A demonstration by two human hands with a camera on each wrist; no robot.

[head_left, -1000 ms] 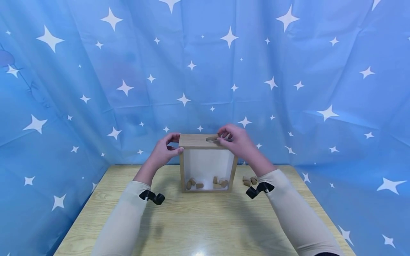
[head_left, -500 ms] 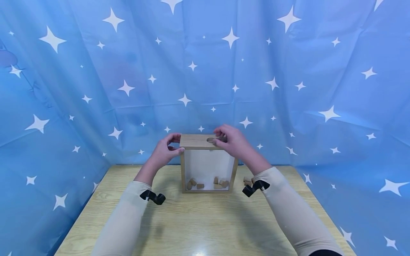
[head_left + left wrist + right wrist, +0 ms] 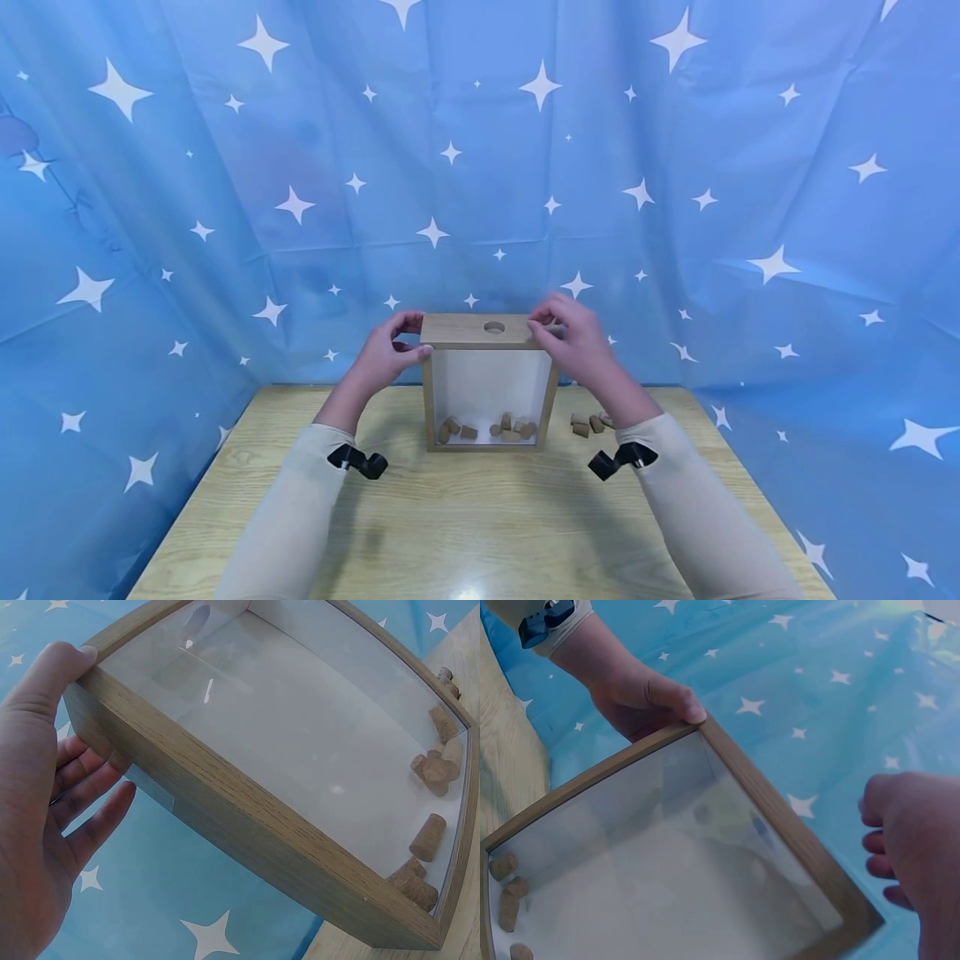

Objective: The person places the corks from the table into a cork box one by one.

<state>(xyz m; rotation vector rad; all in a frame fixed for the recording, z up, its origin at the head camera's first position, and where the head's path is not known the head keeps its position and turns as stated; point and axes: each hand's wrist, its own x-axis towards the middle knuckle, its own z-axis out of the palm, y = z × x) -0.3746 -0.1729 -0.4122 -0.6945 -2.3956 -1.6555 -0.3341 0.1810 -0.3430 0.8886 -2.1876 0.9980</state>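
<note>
A wooden-framed box [image 3: 455, 332] stands upright near the far edge of a pale wood-grain table [image 3: 450, 533], its see-through front panel [image 3: 487, 387] facing the person and a round hole [image 3: 494, 328] in its top board. Inside, several corks [image 3: 512, 436] lie along the bottom in two loose clusters, one at each end, with white backing [image 3: 300, 735] behind them. A further small pile of corks [image 3: 581, 430] sits on the table outside the box, just beyond its right side (partly behind the right forearm in the head view). The person's left hand [image 3: 382, 354] grips the box's upper left corner, thumb on the front edge and fingers at the side and back. The right hand [image 3: 575, 333] is at the upper right corner, fingers loosely bent with nothing visible between them; whether it touches the wood cannot be told. A blue curtain [image 3: 487, 192] with white stars hangs behind.
</note>
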